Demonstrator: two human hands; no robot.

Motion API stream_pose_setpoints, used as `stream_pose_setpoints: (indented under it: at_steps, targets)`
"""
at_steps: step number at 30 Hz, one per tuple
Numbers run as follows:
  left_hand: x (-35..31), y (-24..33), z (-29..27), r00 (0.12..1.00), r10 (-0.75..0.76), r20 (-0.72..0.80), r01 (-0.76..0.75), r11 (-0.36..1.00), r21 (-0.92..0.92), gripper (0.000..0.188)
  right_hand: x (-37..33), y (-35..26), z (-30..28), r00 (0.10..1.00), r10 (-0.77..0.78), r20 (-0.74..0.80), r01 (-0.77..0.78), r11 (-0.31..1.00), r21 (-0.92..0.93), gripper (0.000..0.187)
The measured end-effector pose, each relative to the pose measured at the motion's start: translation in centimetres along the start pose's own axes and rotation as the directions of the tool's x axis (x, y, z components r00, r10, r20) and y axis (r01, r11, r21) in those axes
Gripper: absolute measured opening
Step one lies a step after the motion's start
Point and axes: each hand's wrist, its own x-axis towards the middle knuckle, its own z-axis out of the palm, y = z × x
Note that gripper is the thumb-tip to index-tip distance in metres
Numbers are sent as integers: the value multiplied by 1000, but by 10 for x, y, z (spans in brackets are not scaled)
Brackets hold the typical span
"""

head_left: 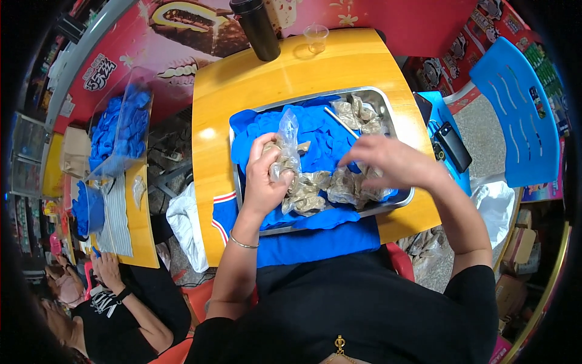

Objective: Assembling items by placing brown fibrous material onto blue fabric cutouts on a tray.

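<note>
My left hand (268, 176) is closed around a clear plastic bag (290, 136) with brownish contents, its clear end standing up above the fingers. My right hand (391, 161), slightly blurred, hovers over the right part of a metal tray (393, 109). Its fingers are apart, and nothing shows between them. Below and between the hands lie several crumpled clear bags with brownish contents (306, 191). Blue fabric-like pieces (321, 127) fill much of the tray. A thin silver rod (341, 121) slants across them, near more brownish bags (361, 112) in the far right corner.
The tray stands on a yellow wooden table (218, 97). At its far edge are a black bottle (257, 30) and a clear plastic cup (316, 39). A black phone (453, 145) lies right, beside a blue chair (512, 109). Left, another person's hand (108, 270) is near a clear bin (121, 127).
</note>
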Motion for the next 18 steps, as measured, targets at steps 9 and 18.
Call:
stream_pose_setpoints:
  at_steps: [9, 18]
  targets:
    - [10, 7, 4, 999, 28, 38, -28, 1000, -6, 26, -10, -6, 51, 995, -94, -40, 86, 980, -178, 63]
    - [89, 33, 77, 968, 233, 96, -225, 971, -84, 27, -23, 6, 41, 988, -30, -151, 61, 977, 204, 38]
